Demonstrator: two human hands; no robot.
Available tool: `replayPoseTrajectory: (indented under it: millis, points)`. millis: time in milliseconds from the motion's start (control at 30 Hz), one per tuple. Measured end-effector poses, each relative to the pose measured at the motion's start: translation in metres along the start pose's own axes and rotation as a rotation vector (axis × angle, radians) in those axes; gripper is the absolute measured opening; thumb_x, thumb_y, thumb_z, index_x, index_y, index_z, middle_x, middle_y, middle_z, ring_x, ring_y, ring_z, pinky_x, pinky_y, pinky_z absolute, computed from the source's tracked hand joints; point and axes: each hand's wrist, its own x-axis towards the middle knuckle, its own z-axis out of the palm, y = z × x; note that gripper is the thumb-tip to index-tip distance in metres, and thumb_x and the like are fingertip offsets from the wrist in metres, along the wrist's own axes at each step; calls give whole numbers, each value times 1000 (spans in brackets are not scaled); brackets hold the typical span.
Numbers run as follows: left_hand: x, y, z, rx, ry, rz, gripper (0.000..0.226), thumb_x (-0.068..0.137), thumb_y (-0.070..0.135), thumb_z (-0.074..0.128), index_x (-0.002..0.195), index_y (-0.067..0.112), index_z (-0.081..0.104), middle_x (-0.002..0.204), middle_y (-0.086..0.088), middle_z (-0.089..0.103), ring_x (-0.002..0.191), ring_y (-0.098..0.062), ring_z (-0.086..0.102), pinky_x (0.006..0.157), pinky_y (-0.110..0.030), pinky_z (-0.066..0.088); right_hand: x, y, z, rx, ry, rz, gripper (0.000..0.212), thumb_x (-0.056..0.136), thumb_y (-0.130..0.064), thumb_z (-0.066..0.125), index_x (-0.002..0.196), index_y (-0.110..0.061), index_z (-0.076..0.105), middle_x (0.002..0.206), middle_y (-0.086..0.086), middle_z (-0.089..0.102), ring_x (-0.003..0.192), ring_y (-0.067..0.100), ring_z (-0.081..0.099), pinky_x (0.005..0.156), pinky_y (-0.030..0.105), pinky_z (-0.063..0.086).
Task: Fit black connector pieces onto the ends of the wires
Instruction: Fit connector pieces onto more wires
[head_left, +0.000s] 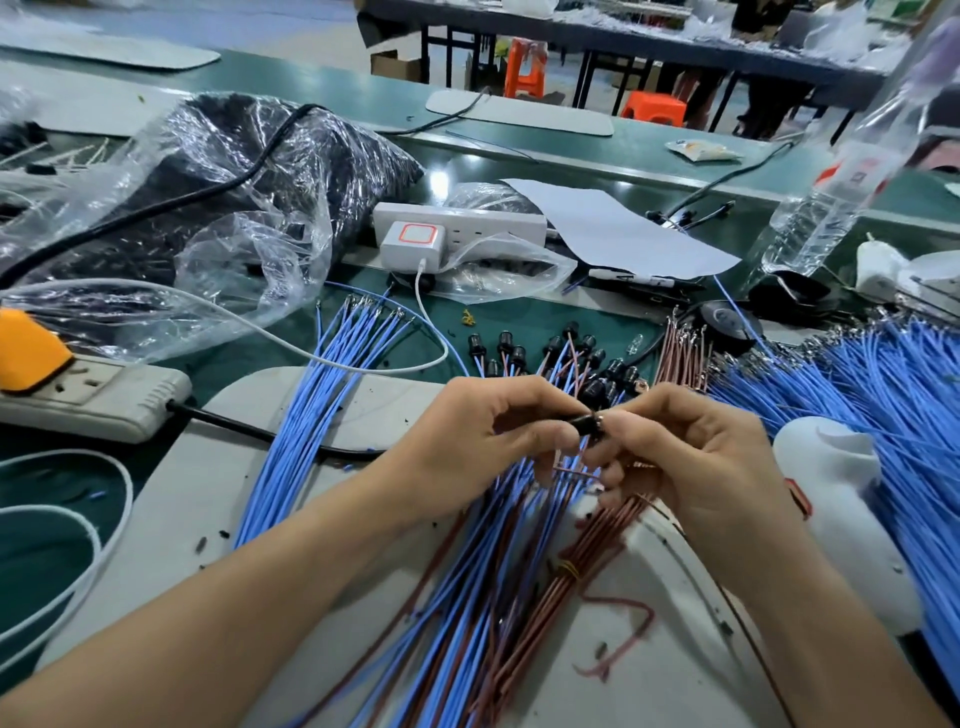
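My left hand pinches a small black connector piece between thumb and fingers. My right hand meets it from the right, its fingertips pinching a wire end at the connector's metal tip. A brown wire hangs below the two hands. Several finished black connectors with wires lie just beyond the hands. A bundle of blue wires fans out to the left, brown wires lie behind the right hand, and mixed blue and brown wires run under my forearms.
A large heap of blue wires fills the right side. A clear bag of black parts sits at back left, a white power strip behind, a grey power strip at left, a plastic bottle at right.
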Motion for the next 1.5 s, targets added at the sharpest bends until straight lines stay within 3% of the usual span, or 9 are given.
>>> replayPoseTrajectory:
  millis: [233,433,667,767,1000,1133,1200,1333,1500]
  points:
    - [0,-3,0,-147,-48,-98,15,74,20,66,81,7,61,62,4,67,42,-9,54,47,-16,44,1,-1,0,78,-47,147,6,63,-15,69,61,-9,69,63,21,66,46,17,59,44,25,52]
    - [-1,-5,-2,-89,-78,-124,18,77,22,67,84,5,64,65,3,69,44,-11,54,47,-16,44,3,-1,-6,67,-82,229,9,63,-6,67,64,2,63,57,23,61,42,19,56,39,23,49]
    - [0,-9,-2,35,-101,-126,4,85,15,68,82,16,67,64,4,68,45,-7,46,47,-15,40,3,-3,-9,-21,-97,273,3,61,-8,70,59,-6,70,57,22,62,43,19,57,39,24,49]
    - [1,-8,-1,117,-89,-91,4,84,19,70,82,22,68,66,8,69,52,-3,55,53,-15,43,4,-3,-11,-56,-107,288,15,70,1,69,58,-6,69,56,21,61,42,18,57,38,23,47]
    - [0,-3,0,489,-44,87,15,82,25,72,93,15,73,74,5,71,64,-4,60,63,-15,44,4,0,-12,-96,-67,248,25,78,10,65,58,-6,68,55,20,60,43,17,55,38,23,46]
    - [0,-1,0,362,2,78,13,85,21,68,97,15,69,79,13,67,72,0,61,70,-15,46,4,-2,-6,126,-87,241,6,64,-7,69,67,-12,71,57,15,59,46,14,55,41,21,46]
    - [1,-1,0,303,22,65,13,87,15,66,99,12,67,84,9,68,79,-2,63,77,-17,48,4,0,-4,205,-85,222,10,61,-13,70,70,-15,72,58,13,60,48,13,55,43,20,47]
    - [0,-3,1,270,38,69,18,89,8,63,107,9,67,90,3,71,85,-4,65,81,-17,49,3,3,-1,197,-68,134,15,61,-16,72,75,-14,74,63,13,64,52,15,58,49,22,50]
    - [1,-6,2,227,45,70,17,91,2,58,103,13,63,85,4,70,76,-14,66,78,-20,51,3,2,-3,192,63,-55,9,68,-17,67,74,-14,73,62,10,64,52,14,57,49,21,50]
